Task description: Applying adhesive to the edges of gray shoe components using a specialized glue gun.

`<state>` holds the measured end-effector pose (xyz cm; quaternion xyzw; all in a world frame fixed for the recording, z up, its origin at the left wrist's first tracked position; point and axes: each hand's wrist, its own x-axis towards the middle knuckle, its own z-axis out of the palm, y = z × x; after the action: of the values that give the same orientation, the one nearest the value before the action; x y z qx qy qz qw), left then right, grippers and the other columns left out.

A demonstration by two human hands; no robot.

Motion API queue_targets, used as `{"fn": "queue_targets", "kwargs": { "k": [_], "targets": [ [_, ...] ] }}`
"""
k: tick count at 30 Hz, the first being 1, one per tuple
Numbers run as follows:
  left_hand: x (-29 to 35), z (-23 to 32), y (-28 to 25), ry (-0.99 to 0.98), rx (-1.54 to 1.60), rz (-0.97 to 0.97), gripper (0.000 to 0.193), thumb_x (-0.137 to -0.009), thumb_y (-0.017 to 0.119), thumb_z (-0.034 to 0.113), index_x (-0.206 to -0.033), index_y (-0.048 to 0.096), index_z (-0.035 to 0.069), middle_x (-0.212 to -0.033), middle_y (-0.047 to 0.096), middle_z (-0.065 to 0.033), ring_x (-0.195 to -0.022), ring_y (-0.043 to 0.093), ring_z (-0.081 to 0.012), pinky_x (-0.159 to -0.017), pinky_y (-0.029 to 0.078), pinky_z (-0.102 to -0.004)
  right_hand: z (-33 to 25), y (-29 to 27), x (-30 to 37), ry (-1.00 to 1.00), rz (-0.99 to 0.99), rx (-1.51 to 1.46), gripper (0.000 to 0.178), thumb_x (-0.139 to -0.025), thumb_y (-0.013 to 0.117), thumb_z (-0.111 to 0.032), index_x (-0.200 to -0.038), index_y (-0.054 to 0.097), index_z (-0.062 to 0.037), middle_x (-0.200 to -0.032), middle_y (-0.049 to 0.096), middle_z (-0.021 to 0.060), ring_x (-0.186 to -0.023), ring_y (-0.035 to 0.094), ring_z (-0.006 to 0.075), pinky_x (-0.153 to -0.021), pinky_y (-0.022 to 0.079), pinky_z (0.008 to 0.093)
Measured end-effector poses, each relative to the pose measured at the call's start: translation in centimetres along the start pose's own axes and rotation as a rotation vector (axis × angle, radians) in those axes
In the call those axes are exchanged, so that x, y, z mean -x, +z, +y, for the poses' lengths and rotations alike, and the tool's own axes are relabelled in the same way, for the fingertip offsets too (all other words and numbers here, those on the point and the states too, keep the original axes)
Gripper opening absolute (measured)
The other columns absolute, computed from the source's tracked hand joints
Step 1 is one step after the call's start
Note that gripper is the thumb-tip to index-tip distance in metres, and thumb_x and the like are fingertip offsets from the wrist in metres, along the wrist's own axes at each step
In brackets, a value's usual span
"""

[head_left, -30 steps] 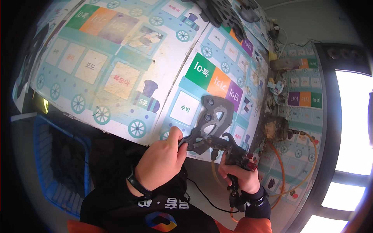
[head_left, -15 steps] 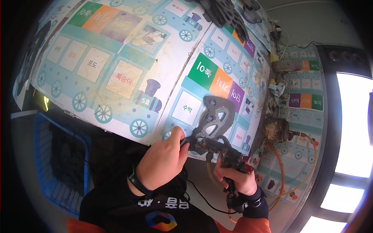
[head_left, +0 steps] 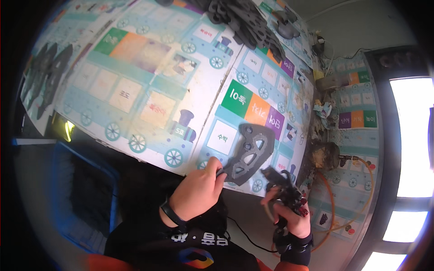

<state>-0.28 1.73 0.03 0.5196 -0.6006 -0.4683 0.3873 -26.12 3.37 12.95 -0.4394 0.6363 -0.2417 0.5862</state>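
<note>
My left hand [head_left: 195, 194] is closed, its thumb and fingers pinching the lower left end of a flat dark grey piece [head_left: 266, 156] with several cut-out holes. That piece lies along the near edge of a table [head_left: 208, 135] covered in printed train-patterned sheets. To its right, my right hand [head_left: 293, 220] is wrapped round a dark, grimy spray gun [head_left: 289, 194] with red parts at its back. The gun's front end points toward the piece but stands apart from it. Fingers around its handle are slightly blurred.
Dark pieces lie heaped [head_left: 246, 22] at the table's far side, and several more pieces [head_left: 49, 77] lie at the far left. A blue basket [head_left: 56, 194] stands below on the left. An orange hose [head_left: 332, 203] hangs at the right, by a crusted lump [head_left: 327, 156] near the wall.
The spray gun in my right hand has drawn back to the right and down, away from the grey piece, uncovering its lower part. My left hand keeps its pinch; the view has shifted slightly.
</note>
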Motion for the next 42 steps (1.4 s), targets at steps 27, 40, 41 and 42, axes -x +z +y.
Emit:
{"fn": "queue_targets", "kwargs": {
  "k": [27,40,41,42],
  "targets": [
    [-17.2,-11.1,-48.2,-0.672,-0.356,0.572,0.041,-0.111,0.047,0.023,-0.086,0.069,0.0,-0.069,0.072,-0.0133,-0.045,0.06,-0.0197,-0.04,0.042,-0.0371,7.6,0.2,-9.0,-0.13,0.861,1.115,0.05,-0.1,0.058,-0.044,-0.139,0.06,-0.0134,-0.122,0.068,0.0217,-0.109,0.066,0.0463,-0.091,0.053,0.0593],
    [-17.6,-15.3,-53.8,-0.726,-1.062,0.252,0.049,-0.109,0.047,0.027,-0.074,0.072,0.003,-0.068,0.073,-0.0059,-0.048,0.062,-0.0181,-0.049,0.05,-0.0383,8.2,-0.1,-9.6,-0.423,0.905,1.06,0.06,-0.091,0.07,-0.034,-0.14,0.058,-0.0016,-0.11,0.068,0.0261,-0.102,0.064,0.0467,-0.086,0.051,0.0582],
    [-17.3,-14.9,-53.6,-0.708,-1.058,0.231,0.049,-0.109,0.047,0.027,-0.074,0.072,0.003,-0.068,0.073,-0.0059,-0.048,0.062,-0.0181,-0.049,0.05,-0.0383,8.3,-0.2,-9.7,-0.426,0.903,1.048,0.062,-0.09,0.07,-0.033,-0.142,0.057,-0.0008,-0.11,0.068,0.0266,-0.104,0.063,0.047,-0.087,0.051,0.0587],
    [-16.9,-14.5,-53.3,-0.727,-0.951,0.301,0.049,-0.108,0.047,0.027,-0.073,0.072,0.004,-0.068,0.073,-0.0052,-0.049,0.063,-0.018,-0.051,0.051,-0.0386,8.5,-0.3,-9.7,-0.432,0.902,1.034,0.065,-0.09,0.071,-0.032,-0.144,0.056,0.0,-0.11,0.068,0.0272,-0.105,0.063,0.0472,-0.088,0.05,0.0593]
  ]
}}
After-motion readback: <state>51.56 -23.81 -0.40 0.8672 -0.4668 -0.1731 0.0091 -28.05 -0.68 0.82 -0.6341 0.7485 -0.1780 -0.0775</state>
